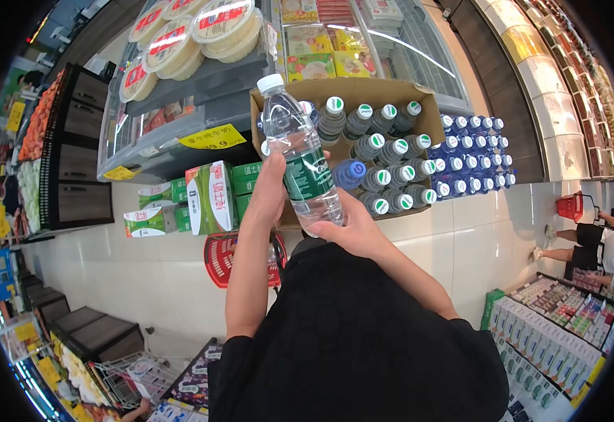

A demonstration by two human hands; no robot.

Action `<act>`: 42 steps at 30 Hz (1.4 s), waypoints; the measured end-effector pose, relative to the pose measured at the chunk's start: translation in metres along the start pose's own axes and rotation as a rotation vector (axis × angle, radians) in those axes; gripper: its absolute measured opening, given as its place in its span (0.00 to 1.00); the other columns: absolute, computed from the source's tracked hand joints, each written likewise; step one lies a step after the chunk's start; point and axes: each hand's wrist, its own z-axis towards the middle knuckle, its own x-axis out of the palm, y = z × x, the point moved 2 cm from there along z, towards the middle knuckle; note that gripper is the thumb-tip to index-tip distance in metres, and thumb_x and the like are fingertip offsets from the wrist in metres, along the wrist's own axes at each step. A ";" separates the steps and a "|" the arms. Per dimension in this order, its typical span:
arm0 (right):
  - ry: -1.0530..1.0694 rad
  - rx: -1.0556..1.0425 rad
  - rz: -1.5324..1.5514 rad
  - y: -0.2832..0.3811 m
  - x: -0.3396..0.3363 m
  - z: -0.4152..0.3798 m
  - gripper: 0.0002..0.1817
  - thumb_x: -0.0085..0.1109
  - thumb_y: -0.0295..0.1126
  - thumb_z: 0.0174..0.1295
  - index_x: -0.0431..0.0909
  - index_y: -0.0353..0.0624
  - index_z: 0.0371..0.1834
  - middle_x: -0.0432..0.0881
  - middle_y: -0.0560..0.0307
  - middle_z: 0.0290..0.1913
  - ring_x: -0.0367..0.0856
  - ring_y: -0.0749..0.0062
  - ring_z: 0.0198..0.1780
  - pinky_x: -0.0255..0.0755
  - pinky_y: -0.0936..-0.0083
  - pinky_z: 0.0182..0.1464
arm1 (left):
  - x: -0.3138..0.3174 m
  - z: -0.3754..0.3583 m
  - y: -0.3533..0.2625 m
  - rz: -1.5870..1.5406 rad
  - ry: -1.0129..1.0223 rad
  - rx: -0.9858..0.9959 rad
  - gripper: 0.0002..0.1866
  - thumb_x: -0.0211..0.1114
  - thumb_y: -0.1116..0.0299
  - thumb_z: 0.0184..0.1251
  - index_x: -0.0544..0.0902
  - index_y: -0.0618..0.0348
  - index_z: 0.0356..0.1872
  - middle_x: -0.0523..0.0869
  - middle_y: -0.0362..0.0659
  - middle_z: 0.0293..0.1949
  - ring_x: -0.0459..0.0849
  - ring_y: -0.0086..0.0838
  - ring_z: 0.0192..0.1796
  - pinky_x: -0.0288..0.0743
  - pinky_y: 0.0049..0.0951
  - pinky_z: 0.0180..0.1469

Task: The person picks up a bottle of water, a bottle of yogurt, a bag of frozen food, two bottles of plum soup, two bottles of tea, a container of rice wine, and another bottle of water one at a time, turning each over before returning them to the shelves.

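A clear plastic water bottle (284, 126) with a green label and white cap is held up in front of me, tilted with its cap toward the upper left. My left hand (273, 186) is closed around its side near the label. Around the bottle's base, my right hand (349, 228) is closed too, thumb on the near side. Just beyond, a cardboard box (419, 95) holds rows of similar bottles with white and green caps. One blue-capped bottle (350, 173) stands among them, close to my right hand.
Blue-capped bottle packs (472, 155) stand right of the box. Green-and-white cartons (208, 197) are stacked at left, with a red shopping basket (224, 261) on the floor below. A freezer (419, 42) lies behind. A person (609, 246) with another red basket (570, 207) is at far right.
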 end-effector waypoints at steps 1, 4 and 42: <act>-0.001 -0.002 0.000 0.001 -0.001 0.001 0.31 0.66 0.37 0.54 0.65 0.34 0.57 0.77 0.54 0.49 0.76 0.75 0.50 0.68 0.75 0.54 | -0.001 -0.001 -0.002 0.001 0.002 0.000 0.39 0.49 0.35 0.62 0.68 0.63 0.58 0.79 0.50 0.49 0.80 0.32 0.49 0.77 0.35 0.49; -0.107 0.042 -0.207 0.006 -0.002 -0.002 0.35 0.71 0.41 0.49 0.65 0.33 0.55 0.78 0.48 0.48 0.77 0.70 0.49 0.70 0.73 0.52 | -0.001 -0.012 -0.012 0.290 -0.221 0.060 0.29 0.57 0.50 0.65 0.71 0.65 0.57 0.80 0.44 0.47 0.76 0.25 0.48 0.67 0.27 0.54; 0.271 0.093 0.394 -0.006 0.019 0.007 0.31 0.67 0.36 0.54 0.64 0.35 0.57 0.76 0.56 0.49 0.75 0.76 0.50 0.68 0.72 0.55 | -0.014 -0.006 -0.002 -0.205 -0.078 -0.009 0.41 0.51 0.34 0.56 0.72 0.68 0.52 0.82 0.51 0.31 0.83 0.30 0.33 0.80 0.27 0.34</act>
